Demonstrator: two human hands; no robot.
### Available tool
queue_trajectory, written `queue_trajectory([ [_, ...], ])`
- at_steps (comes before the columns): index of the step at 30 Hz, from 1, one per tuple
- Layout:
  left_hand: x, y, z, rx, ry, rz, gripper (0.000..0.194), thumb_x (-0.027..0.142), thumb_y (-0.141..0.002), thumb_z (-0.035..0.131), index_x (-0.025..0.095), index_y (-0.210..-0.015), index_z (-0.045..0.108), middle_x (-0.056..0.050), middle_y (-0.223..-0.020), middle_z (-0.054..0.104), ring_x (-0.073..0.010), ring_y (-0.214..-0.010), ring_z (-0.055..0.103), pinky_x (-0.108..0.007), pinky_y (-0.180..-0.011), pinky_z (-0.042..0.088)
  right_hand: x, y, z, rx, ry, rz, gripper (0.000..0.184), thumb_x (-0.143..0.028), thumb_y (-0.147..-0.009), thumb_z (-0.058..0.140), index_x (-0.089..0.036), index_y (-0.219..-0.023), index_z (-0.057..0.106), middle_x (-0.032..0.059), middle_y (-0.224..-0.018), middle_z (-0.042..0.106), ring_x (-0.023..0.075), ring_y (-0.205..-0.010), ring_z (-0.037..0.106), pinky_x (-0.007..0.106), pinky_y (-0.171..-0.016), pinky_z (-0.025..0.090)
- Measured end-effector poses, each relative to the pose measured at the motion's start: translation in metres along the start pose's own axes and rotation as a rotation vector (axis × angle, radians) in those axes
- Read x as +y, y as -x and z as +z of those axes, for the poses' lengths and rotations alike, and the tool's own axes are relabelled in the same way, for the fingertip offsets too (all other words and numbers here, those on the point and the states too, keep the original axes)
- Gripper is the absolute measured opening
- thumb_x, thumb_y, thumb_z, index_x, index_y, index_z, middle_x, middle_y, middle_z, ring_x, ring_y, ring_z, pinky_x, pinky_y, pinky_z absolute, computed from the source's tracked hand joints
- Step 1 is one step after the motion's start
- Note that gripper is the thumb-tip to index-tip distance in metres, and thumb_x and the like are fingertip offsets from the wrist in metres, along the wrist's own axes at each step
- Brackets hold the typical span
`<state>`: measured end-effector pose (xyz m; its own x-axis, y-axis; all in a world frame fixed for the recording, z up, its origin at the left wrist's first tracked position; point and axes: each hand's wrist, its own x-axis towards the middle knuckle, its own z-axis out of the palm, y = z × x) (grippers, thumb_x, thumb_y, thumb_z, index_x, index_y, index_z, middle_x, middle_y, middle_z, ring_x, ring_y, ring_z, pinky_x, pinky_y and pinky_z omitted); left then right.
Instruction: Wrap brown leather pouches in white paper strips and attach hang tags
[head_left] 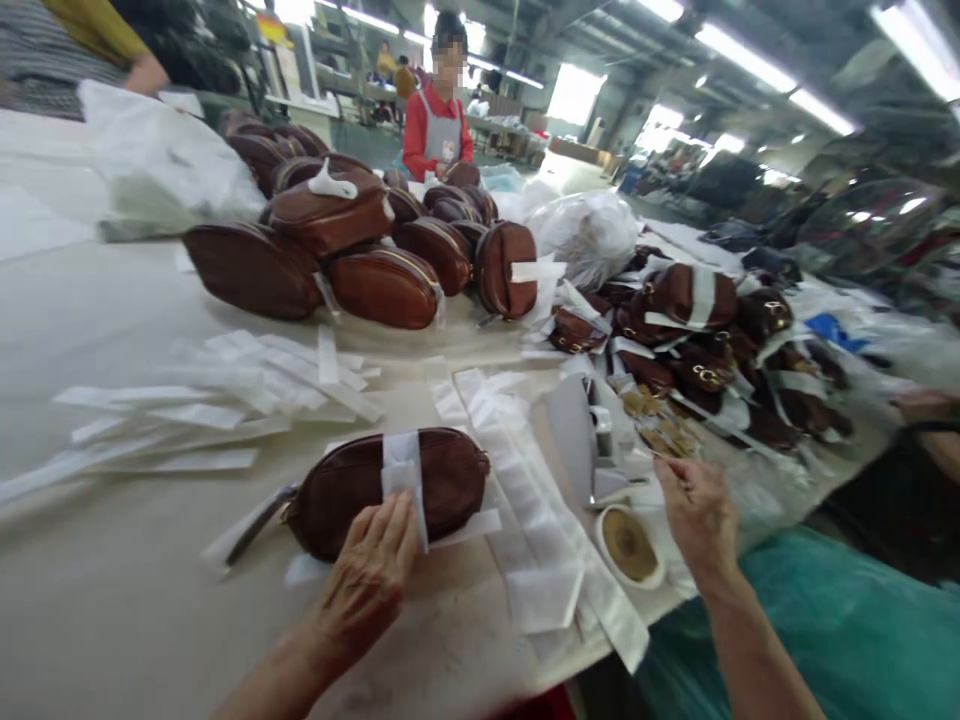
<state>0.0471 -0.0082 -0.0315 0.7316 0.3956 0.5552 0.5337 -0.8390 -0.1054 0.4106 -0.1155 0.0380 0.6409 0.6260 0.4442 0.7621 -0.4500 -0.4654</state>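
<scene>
A dark brown leather pouch (457,485) lies on the table with a white paper strip (403,470) wrapped around its middle. The fingers of my left hand (375,555) rest flat on that strip, outstretched and pressing on the pouch's front side. A zip pull in clear wrap sticks out at the pouch's left end. On the right, my right hand (697,510) is closed in a pinch; what is between the fingertips is too small to make out. It is beside a pile of small gold-coloured pieces (660,425), above a tape roll (630,545) and a tape dispenser (600,435).
Loose white strips (262,385) lie to the left, with longer white strips (525,500) beside the pouch. Brown pouches (382,285) are heaped behind, and more wrapped ones (705,350) at right. A person (439,125) stands across the table. Green plastic (840,620) hangs at the lower right.
</scene>
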Motion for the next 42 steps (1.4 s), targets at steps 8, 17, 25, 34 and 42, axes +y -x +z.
queue_trajectory([
  [8, -0.001, -0.003, 0.002, 0.071, -0.007, 0.037, 0.030, 0.001, -0.083, 0.036, 0.001, -0.102, 0.060, -0.022, -0.109, 0.063, -0.0312, -0.101, 0.059, -0.041, -0.085, 0.044, 0.009, -0.003, 0.018, -0.174, -0.140, 0.155, 0.036, -0.054, -0.071, 0.051, -0.022, -0.058, 0.060, 0.0051, -0.064, 0.063, 0.0221, -0.070, 0.055, 0.037, -0.072, 0.041],
  [17, -0.001, -0.003, 0.002, 0.065, -0.001, 0.038, 0.031, 0.001, -0.081, 0.038, 0.003, -0.107, 0.056, -0.021, -0.109, 0.064, -0.0303, -0.100, 0.060, -0.040, -0.086, 0.043, -0.002, -0.015, 0.030, -0.238, -0.381, 0.274, 0.027, -0.046, -0.064, 0.058, -0.021, -0.055, 0.062, 0.0038, -0.059, 0.062, 0.0204, -0.059, 0.055, 0.034, -0.061, 0.044],
  [25, -0.003, -0.002, 0.002, 0.042, -0.003, 0.052, 0.043, 0.000, -0.080, 0.038, 0.004, -0.122, 0.048, -0.021, -0.109, 0.064, -0.0300, -0.101, 0.060, -0.040, -0.085, 0.044, 0.013, 0.043, -0.017, -0.123, -0.573, 0.463, 0.031, -0.049, -0.064, 0.068, -0.018, -0.069, 0.067, 0.0069, -0.082, 0.066, 0.0208, -0.076, 0.060, 0.032, -0.069, 0.048],
  [34, -0.003, -0.002, 0.003, 0.048, 0.013, 0.053, 0.031, 0.001, -0.081, 0.041, 0.002, -0.107, 0.057, -0.023, -0.109, 0.063, -0.0305, -0.102, 0.059, -0.041, -0.086, 0.043, 0.039, 0.053, -0.008, -0.372, -0.253, 0.371, 0.031, -0.052, -0.067, 0.054, -0.022, -0.060, 0.061, 0.0039, -0.052, 0.060, 0.0199, -0.048, 0.055, 0.033, -0.048, 0.044],
  [42, 0.003, 0.006, 0.001, -0.111, 0.012, -0.019, 0.040, 0.002, -0.080, 0.034, 0.001, -0.112, 0.057, -0.023, -0.119, 0.058, -0.0309, -0.115, 0.051, -0.043, -0.092, 0.039, -0.021, 0.028, -0.031, -0.591, -0.180, -0.367, 0.025, -0.047, -0.078, 0.054, -0.025, -0.081, 0.066, 0.0036, -0.073, 0.071, 0.0189, -0.059, 0.065, 0.026, -0.051, 0.049],
])
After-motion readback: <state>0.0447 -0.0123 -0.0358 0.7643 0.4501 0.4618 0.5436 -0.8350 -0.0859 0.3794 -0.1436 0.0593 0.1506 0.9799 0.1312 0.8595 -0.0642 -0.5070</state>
